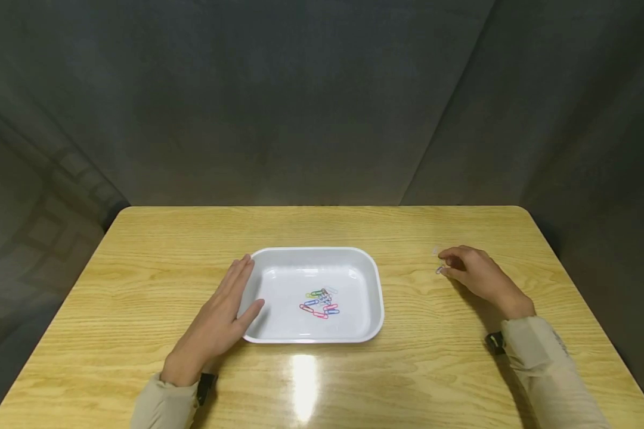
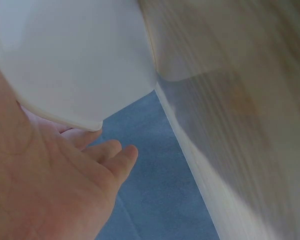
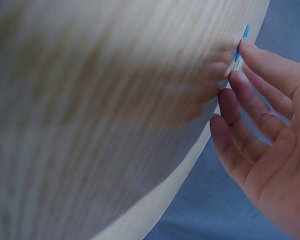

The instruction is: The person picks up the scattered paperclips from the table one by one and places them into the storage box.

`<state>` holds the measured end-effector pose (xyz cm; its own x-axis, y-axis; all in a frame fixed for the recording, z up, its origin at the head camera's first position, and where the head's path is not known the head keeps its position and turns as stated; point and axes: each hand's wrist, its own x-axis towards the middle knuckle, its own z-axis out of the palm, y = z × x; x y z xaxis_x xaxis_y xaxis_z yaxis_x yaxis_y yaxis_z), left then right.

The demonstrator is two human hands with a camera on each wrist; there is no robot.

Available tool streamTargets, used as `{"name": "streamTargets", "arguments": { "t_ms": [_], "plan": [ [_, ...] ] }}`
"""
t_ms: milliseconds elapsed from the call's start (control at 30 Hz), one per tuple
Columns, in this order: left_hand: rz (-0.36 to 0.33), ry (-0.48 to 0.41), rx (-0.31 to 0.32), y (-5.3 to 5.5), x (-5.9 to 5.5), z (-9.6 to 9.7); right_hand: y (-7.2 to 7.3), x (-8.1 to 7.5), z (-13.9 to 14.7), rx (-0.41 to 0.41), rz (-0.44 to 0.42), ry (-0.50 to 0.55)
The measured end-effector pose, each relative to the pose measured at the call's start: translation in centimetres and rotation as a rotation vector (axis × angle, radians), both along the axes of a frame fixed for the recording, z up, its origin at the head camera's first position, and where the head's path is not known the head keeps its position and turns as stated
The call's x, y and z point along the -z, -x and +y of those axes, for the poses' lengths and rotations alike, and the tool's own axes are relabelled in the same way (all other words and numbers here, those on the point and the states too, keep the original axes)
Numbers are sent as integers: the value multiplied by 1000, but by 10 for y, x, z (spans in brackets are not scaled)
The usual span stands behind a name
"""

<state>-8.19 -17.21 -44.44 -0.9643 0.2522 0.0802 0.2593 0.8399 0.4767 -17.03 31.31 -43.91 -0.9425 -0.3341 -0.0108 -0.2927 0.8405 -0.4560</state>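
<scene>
My left hand (image 1: 220, 316) lies along the left rim of a white tray (image 1: 375, 325), its fingers extended and the thumb reaching over the rim. In the left wrist view, the fingers lie against the tray's outer edge. Inside the tray is a loose cluster of several coloured paper clips (image 1: 320, 315). To the right of the tray, my right hand (image 1: 480, 277) is low over the table with bent fingers, thumb and index tips apart. A blue paper clip (image 3: 246, 31) is right at the thumb tip. A pale clip (image 1: 435, 251) lies just beyond the index finger.
The tray stands on a wood-grain table (image 1: 408, 381) with rounded far corners. A dark grey curtain (image 1: 279, 119) hangs behind the table and along its sides. A bright light reflection shows on the tabletop in front of the tray.
</scene>
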Motion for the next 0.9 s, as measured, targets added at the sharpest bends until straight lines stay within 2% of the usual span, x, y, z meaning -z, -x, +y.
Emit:
{"name": "streamTargets", "arguments": {
  "t_ms": [200, 533, 900],
  "plan": [
    [-12, 2, -8, 0, 0, 0, 1, 1, -1, 11, 11, -23],
    [-2, -8, -9, 0, 0, 0, -1, 2, -4, 44, -39, -31],
    [-6, -2, -10, -1, 0, 0, 1, 2, -6, 21, -85, -21]
  ]
}}
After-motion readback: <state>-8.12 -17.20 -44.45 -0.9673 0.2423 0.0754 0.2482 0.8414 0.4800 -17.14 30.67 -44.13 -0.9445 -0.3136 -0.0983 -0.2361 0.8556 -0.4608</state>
